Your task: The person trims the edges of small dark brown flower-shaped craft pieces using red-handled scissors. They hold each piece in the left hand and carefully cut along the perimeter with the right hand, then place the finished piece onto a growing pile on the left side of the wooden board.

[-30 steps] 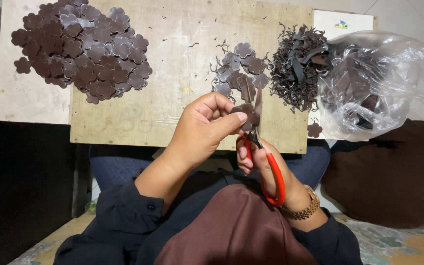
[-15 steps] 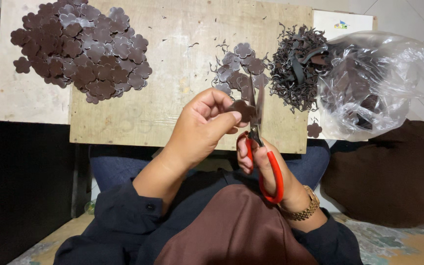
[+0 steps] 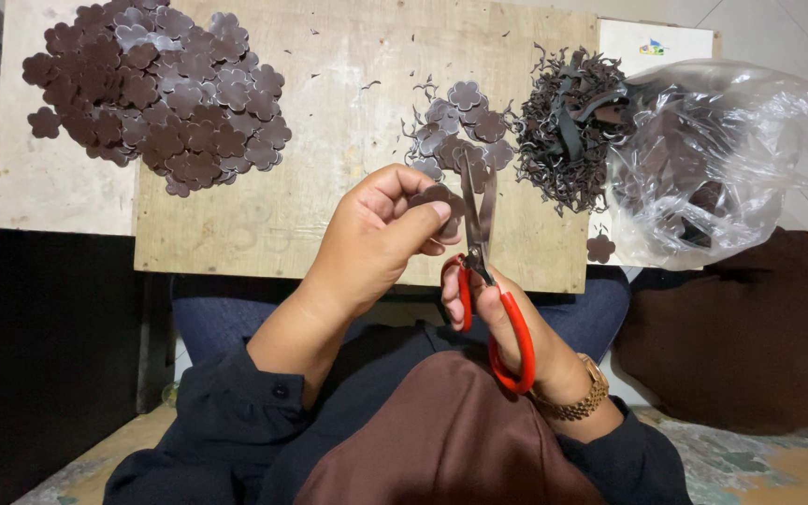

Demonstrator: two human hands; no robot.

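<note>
My left hand [image 3: 376, 238] pinches a small dark-brown flower-shaped cut-out [image 3: 437, 198] between thumb and fingertips, the fingers curled tightly around its edge. It hangs just above the near edge of the pale wooden board [image 3: 329, 140]. My right hand [image 3: 497, 313] grips one pair of red-handled scissors [image 3: 483, 271], fingers through the loops; the steel blades point upward and stand only slightly apart, right beside the cut-out, and I cannot tell whether they bite into it.

On the board, far left, lies one big heap of brown flower shapes [image 3: 156, 89], too many and too overlapped to count. Just beyond the scissor tips sits a smaller cluster of flower pieces [image 3: 460, 131], roughly a dozen. To its right is one tangled mound of dark trimmings [image 3: 572, 126], touching a single crumpled clear plastic bag [image 3: 722, 159] with more dark material inside. One stray flower piece [image 3: 598, 249] lies beside the bag. My wrist wears one gold-coloured watch [image 3: 577, 397].
</note>
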